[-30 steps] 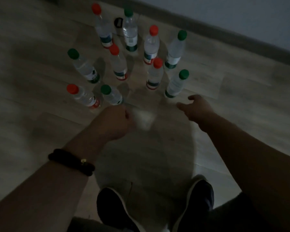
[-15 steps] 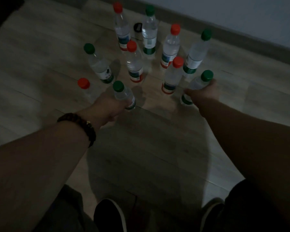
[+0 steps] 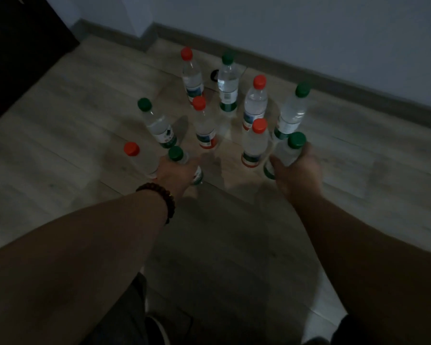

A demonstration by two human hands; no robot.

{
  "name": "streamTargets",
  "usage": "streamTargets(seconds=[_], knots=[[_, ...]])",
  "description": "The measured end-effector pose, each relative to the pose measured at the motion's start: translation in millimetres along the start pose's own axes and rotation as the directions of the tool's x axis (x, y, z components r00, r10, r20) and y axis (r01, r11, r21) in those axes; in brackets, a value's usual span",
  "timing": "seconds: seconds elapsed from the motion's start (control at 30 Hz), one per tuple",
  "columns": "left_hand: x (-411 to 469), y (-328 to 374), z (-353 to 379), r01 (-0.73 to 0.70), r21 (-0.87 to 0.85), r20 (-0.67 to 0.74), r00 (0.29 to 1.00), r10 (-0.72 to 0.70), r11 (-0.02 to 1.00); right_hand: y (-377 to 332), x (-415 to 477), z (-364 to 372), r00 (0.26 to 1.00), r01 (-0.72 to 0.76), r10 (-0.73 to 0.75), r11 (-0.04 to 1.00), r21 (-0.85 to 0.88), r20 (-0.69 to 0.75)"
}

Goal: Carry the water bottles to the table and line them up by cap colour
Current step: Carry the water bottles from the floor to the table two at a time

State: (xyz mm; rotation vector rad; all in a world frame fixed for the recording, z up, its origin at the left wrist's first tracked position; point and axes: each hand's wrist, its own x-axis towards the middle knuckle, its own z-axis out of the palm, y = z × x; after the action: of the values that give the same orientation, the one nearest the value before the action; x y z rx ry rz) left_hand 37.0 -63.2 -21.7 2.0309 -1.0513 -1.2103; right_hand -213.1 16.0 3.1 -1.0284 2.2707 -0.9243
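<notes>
Gripping two clear bottles, you hold the left green-capped bottle [image 3: 176, 154] in your left hand [image 3: 176, 174] and the right green-capped bottle [image 3: 286, 152] in your right hand [image 3: 298, 170], beside eight upright red- or green-capped water bottles [image 3: 227, 83] on the wooden floor [image 3: 60, 125].

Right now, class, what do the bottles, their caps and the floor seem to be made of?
Bottles: probably clear plastic; see-through walls, printed labels. Caps: opaque plastic, red or green, dull sheen. Floor: wood or laminate planks; grain and seams show.
</notes>
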Motion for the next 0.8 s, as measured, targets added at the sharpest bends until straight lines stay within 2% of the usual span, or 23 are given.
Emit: streamTargets(seconds=[0.1, 0.2, 0.33, 0.47, 0.6, 0.7, 0.8], knots=[[1, -3, -5, -0.058, -0.019, 0.038, 0.998, 0.059, 0.998, -10, -3, -6, 0.998, 0.055, -0.055, 0.998, 0.005, -0.016], [1, 1, -9, 0.012, -0.043, 0.055, 0.998, -0.009, 0.999, -11, -5, -9, 0.993, 0.113, -0.114, 0.993, -0.047, -0.014], [1, 5, -9, 0.055, -0.048, 0.131, 0.990, -0.049, 0.997, -7, -6, -8, 0.992, 0.121, -0.118, 0.991, -0.060, 0.053], [-3, 6, -4, -0.064, -0.065, 0.189, 0.979, 0.076, 0.996, -6, -9, -5, 0.991, 0.124, -0.120, 0.991, -0.054, 0.065], [-8, 5, -6, -0.230, 0.006, 0.161, 0.961, 0.226, 0.973, -4, -8, -7, 0.987, 0.147, -0.144, 0.989, -0.034, 0.071], [-13, 9, -14, -0.259, 0.106, 0.233, 0.945, 0.230, 0.960, -8, -8, -15, 0.994, 0.099, -0.101, 0.994, 0.054, 0.052], [-34, 17, -22, -0.267, 0.135, 0.296, 0.930, 0.218, 0.954, -20, -23, -29, 0.996, 0.078, -0.072, 0.989, 0.123, -0.053]])
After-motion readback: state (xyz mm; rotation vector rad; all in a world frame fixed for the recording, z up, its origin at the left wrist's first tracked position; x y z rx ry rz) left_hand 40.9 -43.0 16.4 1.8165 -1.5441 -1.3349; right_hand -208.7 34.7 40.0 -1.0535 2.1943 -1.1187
